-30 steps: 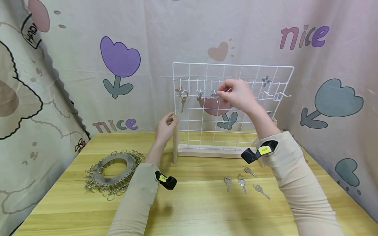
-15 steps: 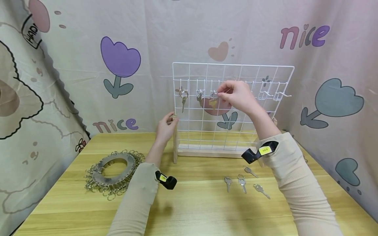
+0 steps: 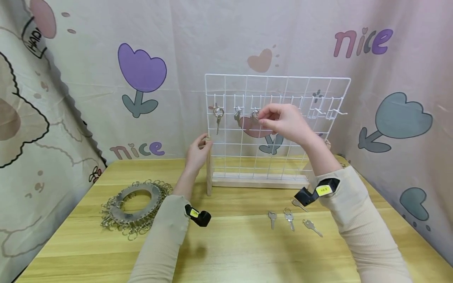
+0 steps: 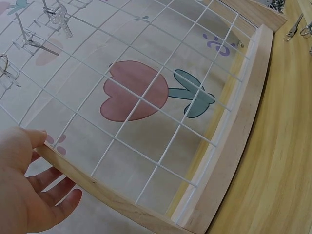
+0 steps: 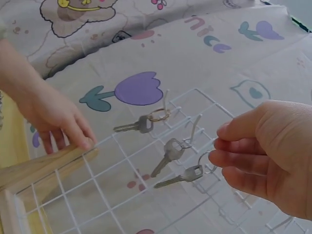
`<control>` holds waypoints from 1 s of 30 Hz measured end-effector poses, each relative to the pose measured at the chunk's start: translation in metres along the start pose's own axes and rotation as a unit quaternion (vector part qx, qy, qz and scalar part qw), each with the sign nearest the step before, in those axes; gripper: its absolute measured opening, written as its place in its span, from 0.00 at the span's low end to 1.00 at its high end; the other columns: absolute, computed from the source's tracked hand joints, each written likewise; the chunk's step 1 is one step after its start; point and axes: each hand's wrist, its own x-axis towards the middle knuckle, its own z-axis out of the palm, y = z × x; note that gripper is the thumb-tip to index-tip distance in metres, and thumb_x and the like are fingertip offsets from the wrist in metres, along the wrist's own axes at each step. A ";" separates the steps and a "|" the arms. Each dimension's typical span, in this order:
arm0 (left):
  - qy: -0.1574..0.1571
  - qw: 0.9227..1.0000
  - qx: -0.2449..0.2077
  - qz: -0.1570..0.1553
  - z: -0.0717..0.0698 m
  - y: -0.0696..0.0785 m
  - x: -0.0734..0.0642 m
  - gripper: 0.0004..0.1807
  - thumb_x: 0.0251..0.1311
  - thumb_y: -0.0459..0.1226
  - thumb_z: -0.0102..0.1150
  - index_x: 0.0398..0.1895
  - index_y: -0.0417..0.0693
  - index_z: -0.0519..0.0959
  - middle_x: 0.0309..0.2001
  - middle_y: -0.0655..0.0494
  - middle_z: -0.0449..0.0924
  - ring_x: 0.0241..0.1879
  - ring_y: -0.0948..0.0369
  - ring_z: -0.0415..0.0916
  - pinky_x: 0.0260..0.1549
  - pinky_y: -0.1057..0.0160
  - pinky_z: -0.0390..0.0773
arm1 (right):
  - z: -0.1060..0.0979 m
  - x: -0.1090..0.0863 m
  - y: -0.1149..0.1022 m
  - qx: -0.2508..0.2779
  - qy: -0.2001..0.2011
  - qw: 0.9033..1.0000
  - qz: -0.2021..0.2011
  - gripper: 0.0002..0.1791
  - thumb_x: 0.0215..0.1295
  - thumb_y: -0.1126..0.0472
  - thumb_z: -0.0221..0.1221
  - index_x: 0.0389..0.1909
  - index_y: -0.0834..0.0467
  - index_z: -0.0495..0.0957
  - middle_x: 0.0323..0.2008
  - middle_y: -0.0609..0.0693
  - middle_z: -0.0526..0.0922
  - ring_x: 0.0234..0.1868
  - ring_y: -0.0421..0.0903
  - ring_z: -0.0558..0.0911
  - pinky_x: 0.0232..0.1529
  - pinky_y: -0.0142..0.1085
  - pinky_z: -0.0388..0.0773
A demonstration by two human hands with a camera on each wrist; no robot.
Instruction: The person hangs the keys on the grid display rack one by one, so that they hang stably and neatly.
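A key [image 5: 176, 179] is suspended by its ring [image 5: 200, 159] from the third hook from the left [image 3: 255, 110], slightly above the centre of the head view. In the right wrist view its blade is directed toward the lower left, parallel to its neighbours, as is expected of free hanging. The right hand [image 3: 288, 124] is placed at the ring, its fingers half bent and its thumb held slightly below the forefinger; whether the ring is touched or pinched cannot be told.

Two further keys [image 5: 169, 156] are hung farther left, one per hook, presumably so that each is kept separate. The hooks are carried by a white wire grid [image 3: 277, 76]. Its wooden upright [image 3: 209, 169] is gripped near the top by the left hand [image 3: 196, 154], between thumb and curled fingers; the rack is probably steadied thereby.

Four loose keys [image 3: 289, 219] are grouped on the table [image 3: 226, 251] at the lower right, seemingly for easy reach. A flat grey ring plate [image 3: 156, 193], fringed with small split rings [image 3: 165, 188], is placed at the lower left, probably to be kept off the working area.
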 end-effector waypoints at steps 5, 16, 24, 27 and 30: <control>0.003 1.000 0.005 -0.001 -0.001 0.000 0.000 0.26 0.65 0.42 0.52 0.66 0.51 0.64 0.57 0.45 0.70 0.57 0.51 0.66 0.54 0.53 0.69 | 0.007 -0.021 0.010 -0.005 -0.043 0.999 -0.003 0.05 0.61 0.66 0.58 0.36 0.61 0.80 0.30 0.53 0.80 0.29 0.45 0.76 0.26 0.31 0.75; 0.004 1.000 0.014 0.003 0.001 0.000 0.002 0.26 0.65 0.42 0.52 0.66 0.52 0.64 0.56 0.45 0.70 0.57 0.52 0.67 0.53 0.54 0.70 | 0.039 -0.075 0.062 0.032 -0.104 0.993 0.045 0.05 0.60 0.68 0.59 0.36 0.63 0.78 0.28 0.52 0.80 0.28 0.45 0.77 0.25 0.38 0.77; 0.006 1.000 0.010 0.006 0.002 -0.002 0.003 0.26 0.65 0.42 0.52 0.66 0.50 0.64 0.56 0.45 0.70 0.56 0.52 0.67 0.53 0.54 0.70 | 0.069 -0.106 0.092 0.039 -0.123 0.991 0.046 0.03 0.57 0.68 0.61 0.33 0.61 0.79 0.29 0.48 0.80 0.33 0.42 0.77 0.32 0.33 0.75; 0.007 1.000 0.009 0.006 0.002 -0.002 0.003 0.26 0.65 0.42 0.52 0.66 0.50 0.64 0.55 0.45 0.71 0.55 0.52 0.67 0.52 0.54 0.70 | 0.079 -0.114 0.099 0.038 -0.138 0.989 0.041 0.04 0.56 0.69 0.61 0.32 0.60 0.79 0.30 0.46 0.80 0.33 0.41 0.77 0.34 0.33 0.75; 0.009 1.000 0.011 0.007 0.001 -0.003 0.003 0.26 0.65 0.42 0.53 0.66 0.50 0.65 0.55 0.45 0.71 0.55 0.52 0.67 0.52 0.54 0.70 | 0.086 -0.122 0.106 0.041 -0.156 0.986 0.036 0.04 0.56 0.69 0.61 0.33 0.61 0.78 0.30 0.45 0.79 0.33 0.40 0.77 0.35 0.33 0.75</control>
